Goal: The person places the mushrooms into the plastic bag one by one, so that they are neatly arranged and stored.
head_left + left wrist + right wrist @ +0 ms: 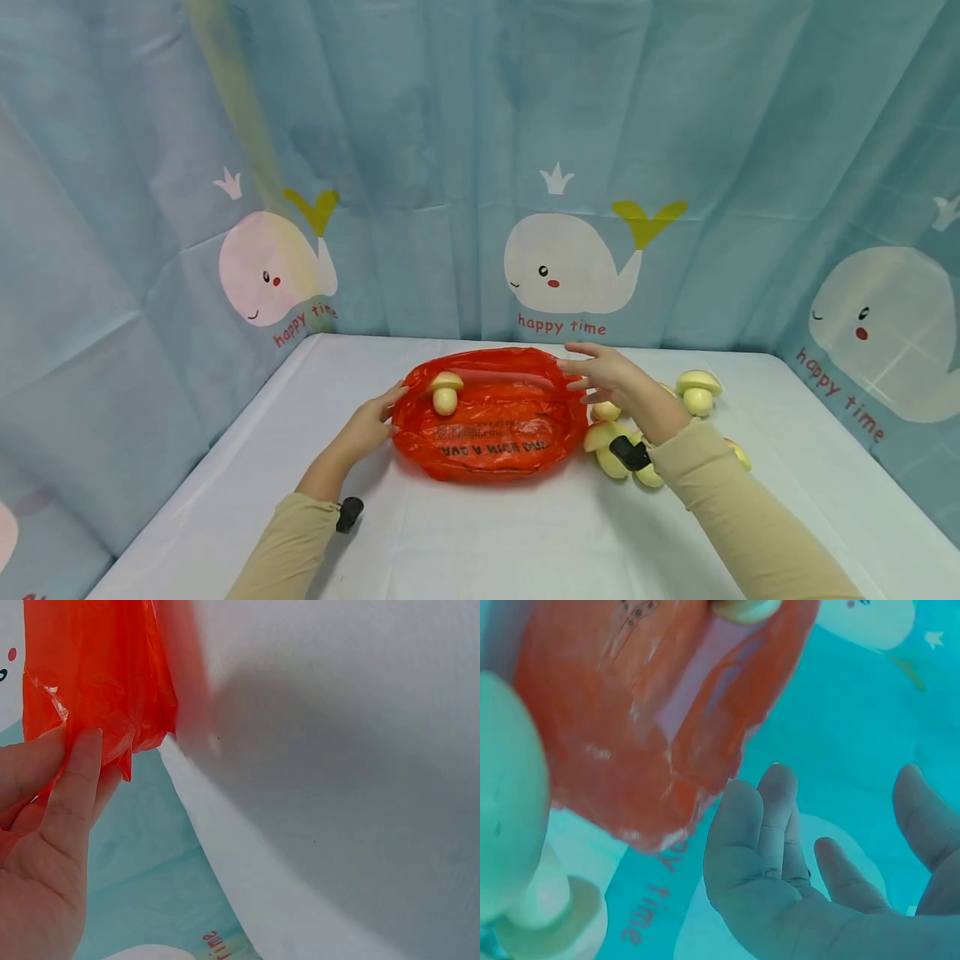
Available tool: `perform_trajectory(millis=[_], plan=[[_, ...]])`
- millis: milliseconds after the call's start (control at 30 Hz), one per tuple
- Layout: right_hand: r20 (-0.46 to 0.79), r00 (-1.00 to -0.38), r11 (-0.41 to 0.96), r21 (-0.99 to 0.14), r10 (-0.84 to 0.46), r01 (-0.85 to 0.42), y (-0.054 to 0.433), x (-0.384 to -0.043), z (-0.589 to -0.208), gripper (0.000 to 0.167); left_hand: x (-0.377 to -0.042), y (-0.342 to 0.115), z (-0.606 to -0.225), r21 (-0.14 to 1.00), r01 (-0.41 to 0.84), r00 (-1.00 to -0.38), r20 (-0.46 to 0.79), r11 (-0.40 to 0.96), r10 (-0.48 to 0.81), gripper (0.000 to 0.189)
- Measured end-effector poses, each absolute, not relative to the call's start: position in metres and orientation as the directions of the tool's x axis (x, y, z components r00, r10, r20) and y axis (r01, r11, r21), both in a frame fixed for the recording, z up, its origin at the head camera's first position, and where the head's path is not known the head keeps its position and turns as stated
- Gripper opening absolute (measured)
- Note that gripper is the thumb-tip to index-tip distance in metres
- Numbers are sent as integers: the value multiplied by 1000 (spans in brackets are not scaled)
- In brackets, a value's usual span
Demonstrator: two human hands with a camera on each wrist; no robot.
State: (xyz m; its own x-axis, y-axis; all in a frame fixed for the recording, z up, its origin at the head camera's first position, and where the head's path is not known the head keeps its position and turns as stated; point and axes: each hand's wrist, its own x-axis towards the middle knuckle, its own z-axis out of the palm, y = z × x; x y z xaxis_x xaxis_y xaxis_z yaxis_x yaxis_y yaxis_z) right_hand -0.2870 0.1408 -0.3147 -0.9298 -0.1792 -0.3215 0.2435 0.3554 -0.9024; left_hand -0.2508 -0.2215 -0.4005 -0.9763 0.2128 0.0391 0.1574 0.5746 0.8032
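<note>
Nearest us, two tan sleeves (750,508) come in over the white table (480,542), with a black device (349,514) at each wrist. Beyond them lies the red plastic bag (487,465) at mid-table, its long axis running left to right, its wide mouth facing up towards us. Dark printing runs along that same axis.

Just past the bag's right end, we see a tilted mushroom (611,454), its cap up and to the left, its stem slanting down to the right; others crowd beside it, some partly hidden by the right arm. At the bag's left end, the left hand (367,427) pinches the rim between thumb and fingers. Inside, towards the left, one pale mushroom (446,400) points its cap away from us, stem towards us.

The right hand (606,375) is by the bag's far right rim, fingers spread and holding nothing; we cannot tell whether a fingertip touches the plastic. Further right, an upright mushroom (698,393) stands cap uppermost. Behind everything hangs a blue curtain (450,125) printed with whales (566,267).
</note>
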Motion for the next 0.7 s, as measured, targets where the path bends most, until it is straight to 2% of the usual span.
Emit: perform_trajectory(millis=[700], plan=[[-262,-945,434,-887,-194,157,205,-268,-297,67,-251,-223,-400,792,166,-975,41,587,220,69]])
